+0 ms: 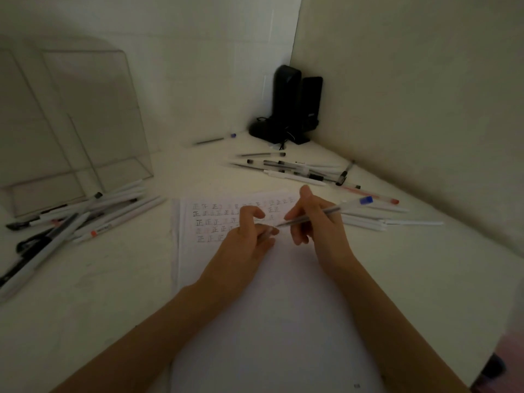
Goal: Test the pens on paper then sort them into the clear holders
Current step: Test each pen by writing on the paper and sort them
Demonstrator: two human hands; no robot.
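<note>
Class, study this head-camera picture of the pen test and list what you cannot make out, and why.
- Head view: the pen tip, blurred where the left hand meets it.
- Head view: marks on the paper partly hidden under both hands; the right hand grips the pen.
- Head view: the clear holders are cut off by the left edge.
- Head view: print on the left pile is too small and dim.

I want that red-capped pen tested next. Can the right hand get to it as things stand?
Probably not yet: the right hand already holds a blue-capped pen. The red-capped pen lies uncovered just beyond it, so the path looks free once that pen is put down.
</note>
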